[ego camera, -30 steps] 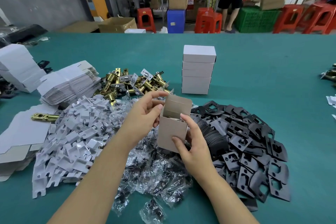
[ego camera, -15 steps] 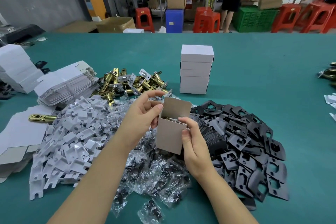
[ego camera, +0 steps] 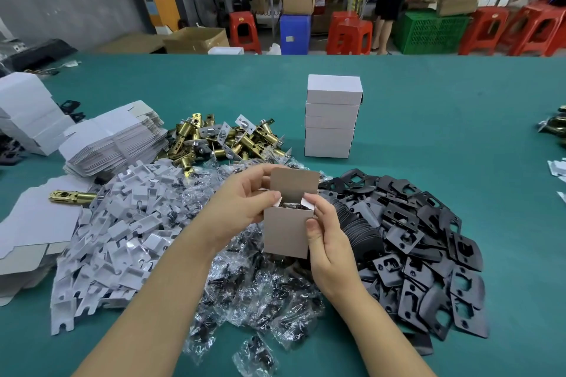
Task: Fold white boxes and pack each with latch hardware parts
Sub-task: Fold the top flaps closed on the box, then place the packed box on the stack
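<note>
Done: four closed boxes (ego camera: 332,119) stacked on bench (ego camera: 428,131) | Now: your left hand (ego camera: 242,208) and right hand (ego camera: 327,242) gripped loaded box (ego camera: 288,229), lid untucked | Left: flat blanks (ego camera: 113,138), latches (ego camera: 223,141)

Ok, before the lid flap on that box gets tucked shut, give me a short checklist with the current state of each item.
1. Box held by both hands, left hand and right hand: ok.
2. Lid flap standing up, free to fold: ok.
3. Side flaps folded inward: ok, though only partly visible.
4. Parts inside below the rim: dark contents show in the opening; cannot tell if the set is complete.
5. Room on the stack of closed boxes for this one: ok.
</note>
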Demonstrator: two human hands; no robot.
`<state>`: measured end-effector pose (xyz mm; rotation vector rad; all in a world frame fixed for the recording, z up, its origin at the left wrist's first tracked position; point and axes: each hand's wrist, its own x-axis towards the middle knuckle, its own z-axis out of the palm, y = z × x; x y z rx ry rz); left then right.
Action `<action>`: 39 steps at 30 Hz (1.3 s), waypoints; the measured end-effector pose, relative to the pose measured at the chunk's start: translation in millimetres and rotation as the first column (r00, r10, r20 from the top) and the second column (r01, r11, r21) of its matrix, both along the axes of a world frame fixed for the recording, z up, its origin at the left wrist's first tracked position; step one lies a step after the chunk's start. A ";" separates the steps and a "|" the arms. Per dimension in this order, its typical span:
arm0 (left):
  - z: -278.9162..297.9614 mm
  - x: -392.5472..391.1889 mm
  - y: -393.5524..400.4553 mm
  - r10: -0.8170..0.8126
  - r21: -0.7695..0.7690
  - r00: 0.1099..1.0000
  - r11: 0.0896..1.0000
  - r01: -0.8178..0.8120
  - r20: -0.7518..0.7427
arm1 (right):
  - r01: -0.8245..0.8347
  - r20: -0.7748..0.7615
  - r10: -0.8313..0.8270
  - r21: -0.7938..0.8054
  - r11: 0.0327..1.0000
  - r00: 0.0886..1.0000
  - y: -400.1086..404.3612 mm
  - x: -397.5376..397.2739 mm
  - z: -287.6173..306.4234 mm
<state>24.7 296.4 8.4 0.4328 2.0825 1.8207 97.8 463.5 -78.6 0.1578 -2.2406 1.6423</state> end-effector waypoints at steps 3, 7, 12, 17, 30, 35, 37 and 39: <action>-2.0 0.7 -0.3 0.008 0.031 1.000 0.999 -0.008 0.013 | 0.010 -0.014 -0.010 0.005 1.000 1.000 -0.8 0.1 -0.3; -4.3 1.1 -3.7 -0.005 0.062 1.000 0.998 0.004 0.016 | 0.023 -0.024 -0.023 0.011 1.000 0.999 -1.3 0.2 -1.6; -5.1 4.6 -3.1 0.034 0.059 0.999 0.998 -0.032 -0.024 | 0.006 -0.006 -0.006 -0.016 1.000 1.000 -0.3 -1.2 -2.7; -6.3 8.2 -3.0 0.054 0.004 0.995 0.999 -0.054 -0.079 | -0.005 0.016 0.005 -0.028 1.000 1.000 -0.1 -1.3 -2.3; -3.0 13.0 -0.9 0.094 -0.046 0.980 0.994 -0.104 -0.178 | -0.027 0.015 0.027 -0.044 0.999 1.000 -1.0 2.5 4.5; 1.5 21.9 -2.3 0.016 -0.053 0.964 0.998 -0.031 -0.265 | -0.015 0.017 0.016 -0.071 0.997 1.000 -0.5 2.9 6.4; 3.3 24.0 -4.1 -0.005 -0.016 0.962 1.000 0.000 -0.273 | -0.012 0.031 0.014 -0.073 0.997 0.999 -0.9 2.8 5.5; 3.5 24.4 -4.5 0.016 -0.006 0.965 1.000 -0.018 -0.262 | -0.004 0.042 0.006 -0.062 0.998 0.999 -1.9 2.6 5.0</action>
